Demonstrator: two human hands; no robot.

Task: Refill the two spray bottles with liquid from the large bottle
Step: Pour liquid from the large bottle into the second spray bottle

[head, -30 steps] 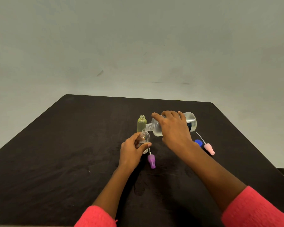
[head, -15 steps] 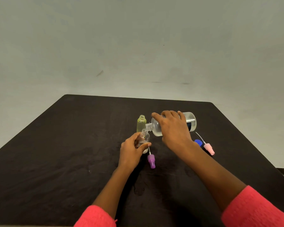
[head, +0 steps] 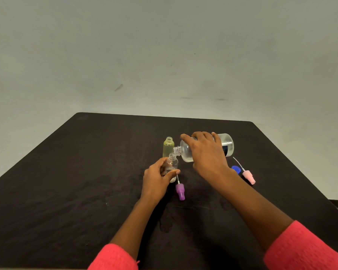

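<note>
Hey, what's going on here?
A person's right hand tips the large clear plastic bottle sideways, its neck over the small clear spray bottle that the left hand grips upright. A yellowish small bottle stands uncapped behind it. A purple spray top, a pink spray top and a blue cap lie on the black table.

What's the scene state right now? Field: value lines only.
left grip: holds clear spray bottle, upright, uncapped
right grip: holds large bottle, tipped on its side, neck at the clear bottle's mouth
yellow-green spray bottle: upright, uncapped, just behind the clear one
purple spray head: lying on table, beside left grip
pink spray head: lying on table, right of the right wrist
blue cap: on table next to pink head
liquid stream: cannot tell
</note>
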